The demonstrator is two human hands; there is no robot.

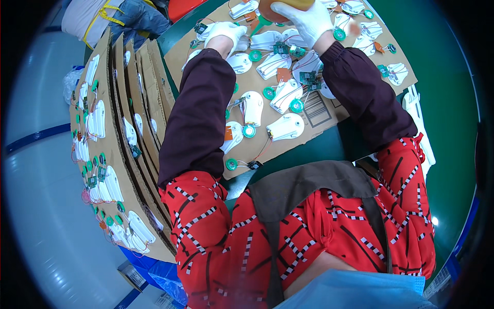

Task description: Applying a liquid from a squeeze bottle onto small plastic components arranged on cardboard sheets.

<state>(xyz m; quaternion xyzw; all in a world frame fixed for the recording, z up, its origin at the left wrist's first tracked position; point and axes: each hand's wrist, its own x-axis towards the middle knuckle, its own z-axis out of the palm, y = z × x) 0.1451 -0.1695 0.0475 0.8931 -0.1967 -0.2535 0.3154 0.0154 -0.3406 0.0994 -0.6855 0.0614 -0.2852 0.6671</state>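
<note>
A brown cardboard sheet [314, 136] lies before me, covered with white plastic housings [286, 127] wired to green round speakers [296, 105] and small green circuit boards [310, 78]. At the sheet's far left, my left hand [227, 32] in a white glove has its fingers bent down among the housings; whatever they pinch is hidden. My right hand [307, 21], also gloved, grips a rounded orange-brown object [278, 11] at the top edge of the view. That object is cut off by the frame, so its kind is unclear.
To my left, several cardboard sheets [121, 98] stand close together, the outermost bearing similar wired housings. A green table [437, 67] extends to the right. White plastic pieces [416, 121] lie beyond my right elbow. Another person [121, 19] is at the far left, near a red object [182, 7].
</note>
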